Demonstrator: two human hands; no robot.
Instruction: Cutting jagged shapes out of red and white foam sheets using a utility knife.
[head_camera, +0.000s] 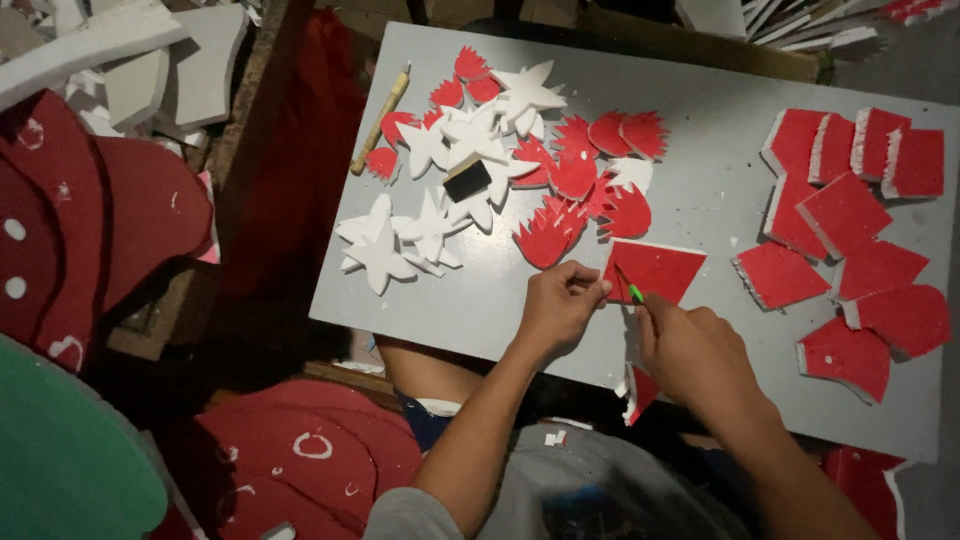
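My left hand (560, 305) pinches the left corner of a red foam piece (658, 268) lying on the grey board (500, 290). My right hand (690, 350) grips a small cutting tool with a green tip (634, 292), its point on the red piece's lower left edge. A red offcut (640, 392) hangs below the board's front edge, under my right hand.
Several cut red flame shapes (575, 200) and white star shapes (430, 225) lie mid-board, with a black block (467, 181) and a wooden stick (381, 120). Several rough red foam pieces (860, 240) lie at right. Large red foam shapes (90, 220) and a green one (60, 460) are at left.
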